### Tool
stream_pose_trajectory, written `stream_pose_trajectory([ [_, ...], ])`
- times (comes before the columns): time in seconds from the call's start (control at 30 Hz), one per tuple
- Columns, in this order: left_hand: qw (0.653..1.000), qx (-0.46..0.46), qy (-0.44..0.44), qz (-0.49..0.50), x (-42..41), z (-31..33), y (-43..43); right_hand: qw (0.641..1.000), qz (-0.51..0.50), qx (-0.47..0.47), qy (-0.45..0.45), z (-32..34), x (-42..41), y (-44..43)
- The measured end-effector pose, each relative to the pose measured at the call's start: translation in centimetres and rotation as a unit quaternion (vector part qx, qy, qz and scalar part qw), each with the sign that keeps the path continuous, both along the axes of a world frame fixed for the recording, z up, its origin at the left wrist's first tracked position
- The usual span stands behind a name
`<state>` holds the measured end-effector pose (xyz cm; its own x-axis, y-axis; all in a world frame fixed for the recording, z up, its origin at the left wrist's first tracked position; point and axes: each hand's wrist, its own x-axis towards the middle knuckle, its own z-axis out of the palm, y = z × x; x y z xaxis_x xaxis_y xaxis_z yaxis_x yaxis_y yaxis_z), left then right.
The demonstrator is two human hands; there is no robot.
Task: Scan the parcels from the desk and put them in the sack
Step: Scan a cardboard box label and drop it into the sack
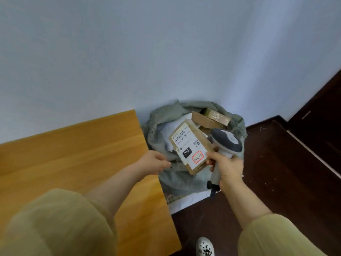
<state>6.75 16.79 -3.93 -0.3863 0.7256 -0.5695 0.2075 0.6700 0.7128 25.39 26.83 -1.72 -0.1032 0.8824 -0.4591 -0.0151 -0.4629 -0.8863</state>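
Observation:
A brown cardboard parcel (pixel 191 146) with a white shipping label lies tilted over the mouth of the grey-green sack (pixel 158 126), which stands on the floor between the desk and the wall corner. Several other brown parcels (pixel 212 117) lie deeper in the sack. My left hand (pixel 155 161) hovers just left of the labelled parcel at the sack's rim, fingers loosely curled, not touching the parcel. My right hand (pixel 227 169) grips the handle of a white and grey barcode scanner (pixel 227 143), just right of the parcel, its head over the sack.
The wooden desk (pixel 73 154) fills the left side, its top bare in view. Dark wooden floor (pixel 276 172) and a dark door or cabinet (pixel 323 108) lie to the right. A white patterned shoe (pixel 204 246) shows at the bottom. Pale wall behind.

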Motion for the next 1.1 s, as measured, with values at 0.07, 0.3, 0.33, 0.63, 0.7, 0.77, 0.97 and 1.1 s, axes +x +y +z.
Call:
stream_pose_trajectory([
  [0.07, 0.995, -0.026, 0.073, -0.06, 2.6, -2.8, 4.2, 0.999, 0.002, 0.015, -0.041, -1.1, 3.1, 4.6],
  [0.3, 0.931, -0.12, 0.26, -0.225, 7.0, -11.9, 12.8, 0.992, 0.035, 0.049, -0.109, -5.2, 8.4, 14.6],
  [0.33, 0.924, -0.135, 0.267, -0.238, 6.9, -13.1, 13.7, 0.991, 0.041, 0.052, -0.113, -5.9, 8.6, 15.3],
  [0.63, 0.781, -0.259, 0.427, -0.375, 6.1, -18.7, 16.8, 0.983, 0.093, 0.07, -0.145, -9.5, 7.7, 18.7],
  [0.7, 0.798, -0.234, 0.378, -0.407, 6.7, -18.0, 15.8, 0.979, 0.096, 0.079, -0.16, -9.3, 7.0, 19.1],
  [0.77, 0.82, -0.206, 0.309, -0.435, 7.1, -16.7, 14.6, 0.971, 0.124, 0.091, -0.185, -8.8, 5.8, 19.2],
  [0.97, 0.805, -0.195, 0.226, -0.512, 6.0, -13.4, 12.9, 0.889, 0.318, 0.135, -0.3, -7.6, 0.6, 19.1],
  [1.1, 0.816, -0.177, 0.238, -0.497, 5.0, -12.4, 12.2, 0.856, 0.367, 0.171, -0.322, -8.2, -2.0, 18.7],
])
